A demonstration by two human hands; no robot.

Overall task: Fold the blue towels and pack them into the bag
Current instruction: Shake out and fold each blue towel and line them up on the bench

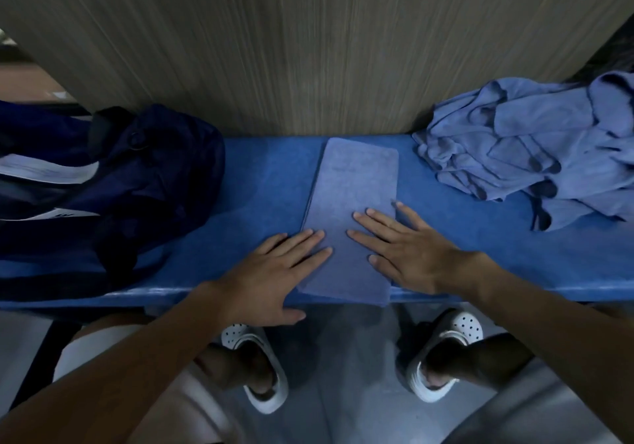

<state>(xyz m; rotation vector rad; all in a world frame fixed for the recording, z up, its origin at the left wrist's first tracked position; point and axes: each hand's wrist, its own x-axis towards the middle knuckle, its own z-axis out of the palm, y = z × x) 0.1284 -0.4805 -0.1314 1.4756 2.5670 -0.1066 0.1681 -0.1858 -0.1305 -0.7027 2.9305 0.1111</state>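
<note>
Currently both hands lie flat, fingers straight, on the folded towel (pixel 350 224): left hand (pixel 274 272), right hand (pixel 404 251). Should smooth outward before folding crosswise, edges aligned.

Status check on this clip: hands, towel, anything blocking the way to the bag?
Left hand and right hand both flat, pressing folded towel on bench. Bag at left, unfolded towel pile at right. Nothing between towel and bag.

The dark blue bag (pixel 144 183) runs off the left edge, and the print on its white label (pixel 48 169) is too blurred to read. The heap of loose blue towels (pixel 535 148) is cut by the right edge; their number I can't tell.
</note>
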